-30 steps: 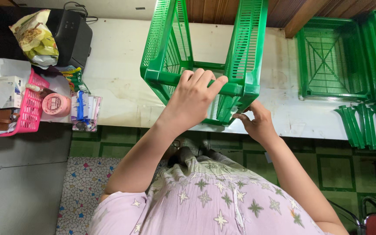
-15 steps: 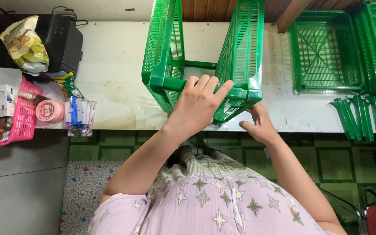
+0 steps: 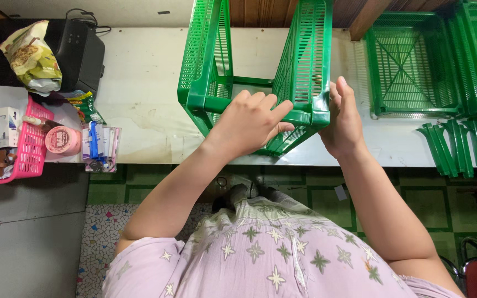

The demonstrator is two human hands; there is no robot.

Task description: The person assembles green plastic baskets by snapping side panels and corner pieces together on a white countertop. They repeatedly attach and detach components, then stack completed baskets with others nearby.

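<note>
A green slatted plastic rack [image 3: 211, 66] stands on the white table [image 3: 139, 99], its two lattice side panels upright and joined by green bars. My left hand [image 3: 249, 121] is closed over the near lower bar, fingers wrapped on it. My right hand [image 3: 342, 118] lies flat against the outer face of the right side panel at its near corner, fingers straight and pointing up.
Green lattice trays [image 3: 415, 66] lie at the right with a bundle of green bars [image 3: 459, 146] by the table edge. At the left are a pink basket [image 3: 26, 152], a pink tape roll [image 3: 62, 139], a snack bag [image 3: 31, 58] and a black device [image 3: 81, 52]. Green tiled floor below.
My right hand has risen from under the rack's near corner to the outside of the right panel. My left hand stayed on the near bar.
</note>
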